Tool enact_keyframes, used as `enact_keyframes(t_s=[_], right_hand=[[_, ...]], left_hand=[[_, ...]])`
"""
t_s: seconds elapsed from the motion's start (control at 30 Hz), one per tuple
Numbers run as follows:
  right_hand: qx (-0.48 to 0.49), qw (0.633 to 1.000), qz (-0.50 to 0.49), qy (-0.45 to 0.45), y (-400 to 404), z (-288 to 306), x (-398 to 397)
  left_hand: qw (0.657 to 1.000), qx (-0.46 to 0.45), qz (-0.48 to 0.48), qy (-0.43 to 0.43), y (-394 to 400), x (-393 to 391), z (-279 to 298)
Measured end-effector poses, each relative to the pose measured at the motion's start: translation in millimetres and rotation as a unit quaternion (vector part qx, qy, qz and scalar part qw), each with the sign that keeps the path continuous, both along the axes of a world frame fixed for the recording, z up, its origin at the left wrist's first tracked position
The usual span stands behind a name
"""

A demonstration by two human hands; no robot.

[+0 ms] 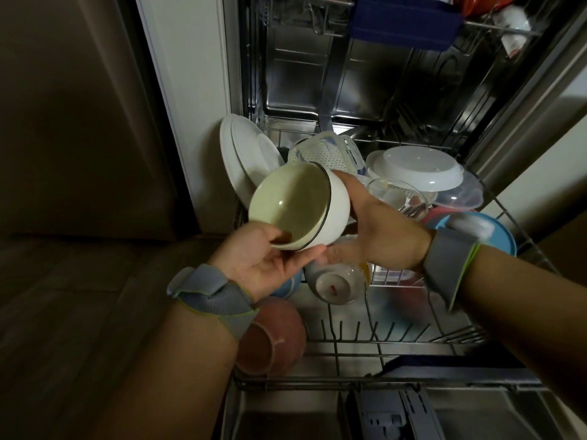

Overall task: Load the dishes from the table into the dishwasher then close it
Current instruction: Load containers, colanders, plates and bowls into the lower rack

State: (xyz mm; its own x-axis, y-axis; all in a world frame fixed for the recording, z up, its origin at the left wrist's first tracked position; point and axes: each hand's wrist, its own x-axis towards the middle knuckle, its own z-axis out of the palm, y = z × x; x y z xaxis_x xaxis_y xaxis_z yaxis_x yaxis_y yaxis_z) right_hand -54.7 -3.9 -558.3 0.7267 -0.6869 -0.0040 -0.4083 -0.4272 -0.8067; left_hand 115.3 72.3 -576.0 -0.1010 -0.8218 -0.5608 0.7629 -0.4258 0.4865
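While both hands hold it over the lower rack [374,347] | bowl [295,204]: ceramic, stiff, glazed, probably slippery and fragile | left hand [266,258] pinches near rim, right hand [378,233] cups its outside wall.

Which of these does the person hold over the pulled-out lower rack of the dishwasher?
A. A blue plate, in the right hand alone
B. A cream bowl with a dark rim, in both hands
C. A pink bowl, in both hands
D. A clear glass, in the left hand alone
B: the cream bowl is tilted on its side, the left hand gripping its lower rim and the right hand cupping its outer wall, above the lower rack.
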Motion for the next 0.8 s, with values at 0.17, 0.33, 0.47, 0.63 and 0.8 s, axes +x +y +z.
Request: enact_keyframes(t_s=[0.17, 0.33, 0.47, 0.63, 0.8], right_hand=[[0.067, 0.996, -0.001, -0.065, 1, 2, -6], [0.076, 0.991, -0.042, -0.101, 8, 7, -10], [0.044, 0.997, -0.060, -0.030, 14, 16, -17], [-0.086, 0.980, 0.005, 0.180, 28, 22, -27], [-0.196, 0.920, 0.109, 0.322, 42, 21, -21]], left_hand=[[0.997, 0.012, -0.066, 0.040, -1, -3, -4], [0.996, 0.015, -0.079, 0.035, 0, -2, 1], [0.999, 0.024, 0.033, 0.019, -8, 5, -3], [0.988, 0.019, 0.149, 0.042, -12, 12, -4], [0.986, 0.017, 0.159, 0.047, -12, 6, -3]])
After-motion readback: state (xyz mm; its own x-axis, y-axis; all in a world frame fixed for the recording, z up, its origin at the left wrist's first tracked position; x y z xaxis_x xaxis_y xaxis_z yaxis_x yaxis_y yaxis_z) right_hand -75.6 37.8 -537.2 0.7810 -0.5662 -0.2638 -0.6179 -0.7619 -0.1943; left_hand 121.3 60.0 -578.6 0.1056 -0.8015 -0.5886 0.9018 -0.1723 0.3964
